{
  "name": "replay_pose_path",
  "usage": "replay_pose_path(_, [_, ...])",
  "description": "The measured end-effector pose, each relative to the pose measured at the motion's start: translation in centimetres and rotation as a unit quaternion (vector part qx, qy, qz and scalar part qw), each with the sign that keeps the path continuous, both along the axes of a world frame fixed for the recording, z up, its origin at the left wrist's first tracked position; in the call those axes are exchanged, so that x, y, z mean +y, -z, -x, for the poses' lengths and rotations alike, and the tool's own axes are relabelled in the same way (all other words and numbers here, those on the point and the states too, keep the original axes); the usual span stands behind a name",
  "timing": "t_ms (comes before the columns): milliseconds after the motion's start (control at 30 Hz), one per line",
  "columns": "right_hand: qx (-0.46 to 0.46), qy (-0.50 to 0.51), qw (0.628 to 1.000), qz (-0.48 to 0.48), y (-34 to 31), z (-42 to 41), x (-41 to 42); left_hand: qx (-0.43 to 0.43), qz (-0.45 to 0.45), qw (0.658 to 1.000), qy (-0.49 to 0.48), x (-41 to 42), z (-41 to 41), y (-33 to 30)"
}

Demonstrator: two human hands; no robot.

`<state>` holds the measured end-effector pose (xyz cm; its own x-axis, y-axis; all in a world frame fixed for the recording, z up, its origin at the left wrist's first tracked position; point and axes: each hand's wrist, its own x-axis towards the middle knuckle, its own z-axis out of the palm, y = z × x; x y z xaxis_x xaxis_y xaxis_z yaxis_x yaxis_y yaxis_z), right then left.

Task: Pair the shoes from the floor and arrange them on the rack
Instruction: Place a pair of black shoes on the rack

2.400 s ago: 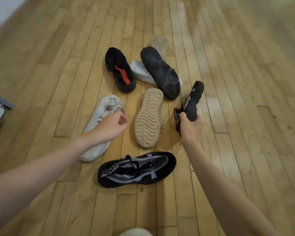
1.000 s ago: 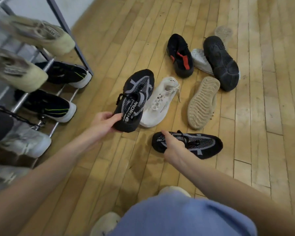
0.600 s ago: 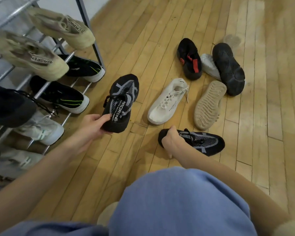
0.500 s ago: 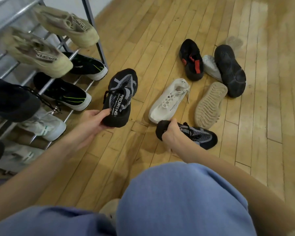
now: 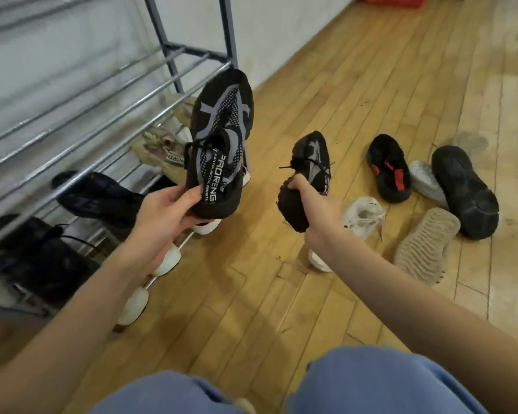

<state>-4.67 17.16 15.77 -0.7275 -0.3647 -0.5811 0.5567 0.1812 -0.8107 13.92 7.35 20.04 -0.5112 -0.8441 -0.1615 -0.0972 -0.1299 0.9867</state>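
Note:
My left hand [image 5: 165, 210] grips the heel of a black-and-grey knit shoe [image 5: 220, 135], held toe-up in front of the metal shoe rack [image 5: 108, 94]. My right hand [image 5: 314, 210] grips the heel of the matching black-and-grey shoe [image 5: 311, 162], lifted off the floor to the right of the first. On the floor to the right lie a white shoe [image 5: 361, 216], a black shoe with a red strap [image 5: 389, 168], a beige shoe sole-up [image 5: 425, 243] and a large black shoe sole-up [image 5: 464, 189].
The rack's lower tiers hold beige shoes [image 5: 162, 144], black shoes [image 5: 99, 195] and white-soled shoes [image 5: 165, 258]. Its upper bars look bare here. A light grey shoe [image 5: 425, 180] lies between the black ones. Wooden floor [image 5: 326, 85] runs beyond, beside a white wall [image 5: 266, 22].
My right hand has lifted the second black-and-grey shoe off the floor. My left hand has raised its shoe higher toward the rack. The view has tilted up and left.

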Motion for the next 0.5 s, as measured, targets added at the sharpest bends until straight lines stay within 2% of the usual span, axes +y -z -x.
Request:
replay_pose_path(167, [0.151,-0.09,0.984,0.044,-0.7,-1.2,-1.7,0.057,0.014,0.997,-0.048,-0.6,-1.3,-3.5])
replay_pose_path(233, [0.219,-0.127,0.967,0.029,-1.0,-1.6,-2.6,0.077,0.018,0.995,-0.066,-0.8,-1.4,-4.6])
replay_pose_path(333, [0.317,-0.157,0.935,0.007,-1.9,-2.0,-4.2,0.1,0.002,0.984,-0.146,-2.2,-1.1,-5.5])
replay_pose_path(500, [0.364,-0.204,0.909,0.011,-6.6,-1.6,-9.4,0.106,-0.048,0.975,-0.19,-6.8,0.2,-7.0])
